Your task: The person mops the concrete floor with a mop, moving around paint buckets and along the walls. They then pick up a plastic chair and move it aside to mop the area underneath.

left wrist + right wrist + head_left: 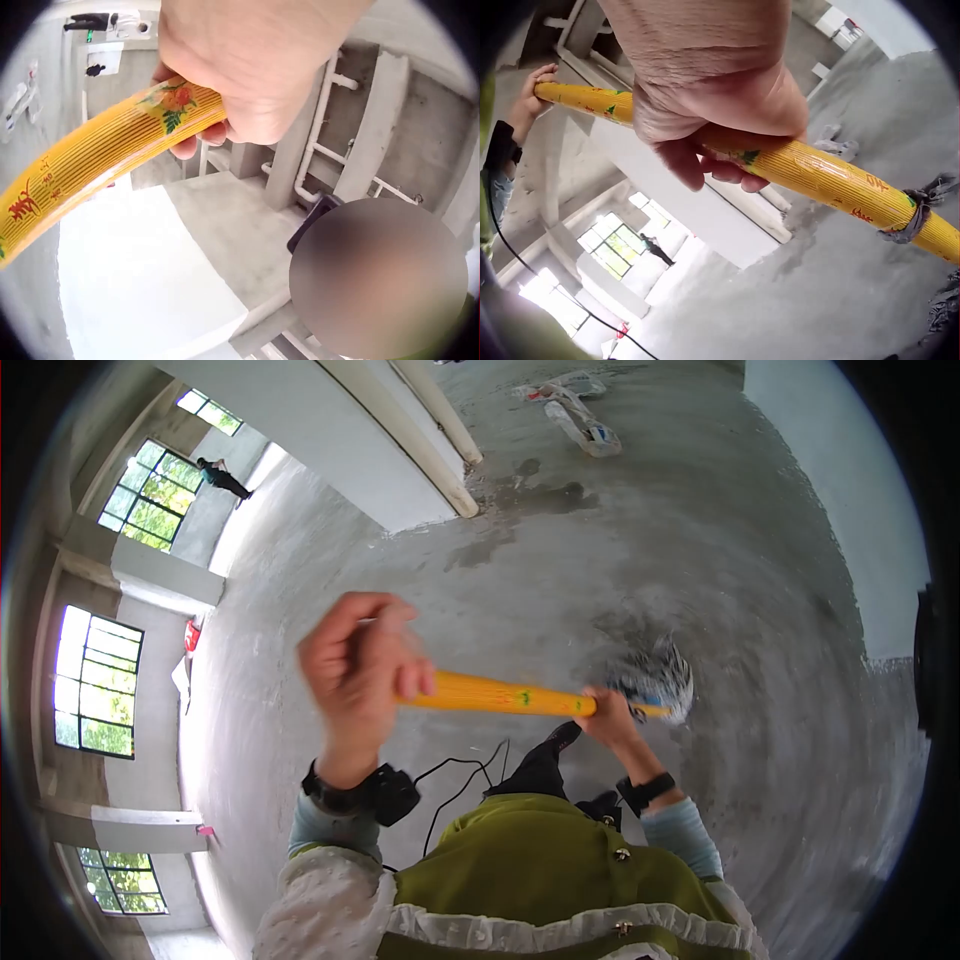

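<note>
A yellow ribbed pole [505, 694] with printed flowers runs between both hands. My left hand [362, 650] grips its upper end; in the left wrist view that hand [240, 71] has its fingers wrapped round the pole [112, 150]. Lower down, my right hand [612, 720] holds the shaft, and the right wrist view shows the hand [712, 97] curled round the pole [832, 176]. A dark strip of cloth [911, 217] is tied round the pole beyond it. The grey-white mop head [665, 685] lies on the floor, blurred, past my right hand.
Grey concrete floor [400, 580] surrounds me, with darker patches near a white pillar [370, 450] and pipes. Plastic bags [590, 430] lie ahead. A person [224, 478] stands by the windows at the left. A white wall [850, 490] rises at the right. Black cables hang beside my body.
</note>
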`<state>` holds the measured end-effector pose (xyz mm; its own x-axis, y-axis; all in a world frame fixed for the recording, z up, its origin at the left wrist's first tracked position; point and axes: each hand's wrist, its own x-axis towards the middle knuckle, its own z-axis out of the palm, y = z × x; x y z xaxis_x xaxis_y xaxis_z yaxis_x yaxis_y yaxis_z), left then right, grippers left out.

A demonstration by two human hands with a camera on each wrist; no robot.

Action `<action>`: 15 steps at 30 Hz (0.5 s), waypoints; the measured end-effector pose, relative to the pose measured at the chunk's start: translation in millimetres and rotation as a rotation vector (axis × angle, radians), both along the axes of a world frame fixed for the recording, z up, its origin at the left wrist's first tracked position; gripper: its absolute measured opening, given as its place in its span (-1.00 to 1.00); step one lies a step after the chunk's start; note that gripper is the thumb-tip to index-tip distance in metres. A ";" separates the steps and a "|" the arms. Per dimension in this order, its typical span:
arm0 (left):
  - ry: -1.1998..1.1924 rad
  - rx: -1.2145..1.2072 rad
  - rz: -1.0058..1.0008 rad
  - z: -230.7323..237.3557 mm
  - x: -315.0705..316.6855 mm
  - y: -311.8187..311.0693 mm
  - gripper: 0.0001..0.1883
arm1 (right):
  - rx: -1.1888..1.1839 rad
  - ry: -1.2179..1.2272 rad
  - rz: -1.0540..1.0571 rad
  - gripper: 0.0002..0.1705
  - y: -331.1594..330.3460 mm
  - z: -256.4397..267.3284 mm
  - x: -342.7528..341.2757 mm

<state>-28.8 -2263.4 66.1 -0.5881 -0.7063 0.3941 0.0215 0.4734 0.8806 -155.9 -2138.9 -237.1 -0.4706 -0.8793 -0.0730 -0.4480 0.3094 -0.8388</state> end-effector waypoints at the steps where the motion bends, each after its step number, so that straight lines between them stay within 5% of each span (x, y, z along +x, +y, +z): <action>1: -0.027 0.059 -0.031 -9.1 -6.9 5.6 -0.84 | 0.007 0.001 -0.011 -0.83 23.4 -5.3 4.9; 6: -0.208 0.376 -0.402 -79.6 -46.6 38.4 -0.85 | 0.241 -0.116 -0.300 -0.78 149.6 -44.5 53.4; 11: -0.420 0.717 -0.746 -190.4 -71.5 137.0 -0.88 | 0.421 -0.281 -0.497 -0.76 289.9 -105.2 120.8; 15: -0.693 1.222 -1.138 -251.6 -65.6 212.8 -0.88 | 0.498 -0.393 -0.543 -0.69 378.8 -133.1 168.3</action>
